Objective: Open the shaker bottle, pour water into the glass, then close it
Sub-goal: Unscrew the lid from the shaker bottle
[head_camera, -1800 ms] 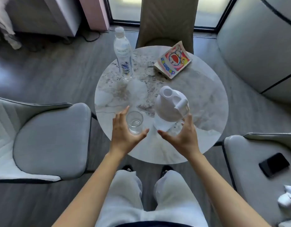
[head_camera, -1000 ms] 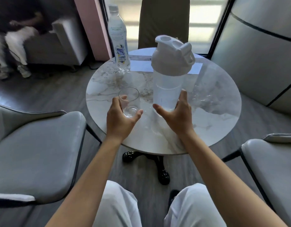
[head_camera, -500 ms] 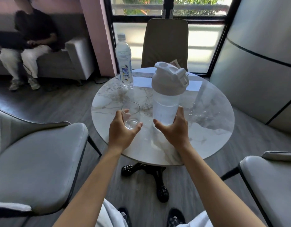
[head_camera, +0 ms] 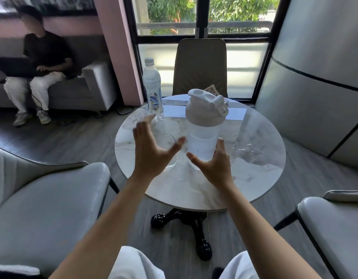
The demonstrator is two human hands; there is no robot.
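A: Label text on the water bottle (head_camera: 152, 88)?
B: Illegible.
A: Contents?
B: Shaker bottle (head_camera: 203, 125), centre frame on the bench (head_camera: 254, 158), lid shut, holds water; glass (head_camera: 167, 152) appears empty.
A: Hands?
B: Both spread open, gripping nothing. Right hand (head_camera: 215, 167) just below shaker; left hand (head_camera: 151, 150) overlaps the glass.

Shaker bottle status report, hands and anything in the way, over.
Both hands open: left hand raised before the glass, right hand at the shaker bottle base. Lid shut, bottle upright. Nothing blocking.
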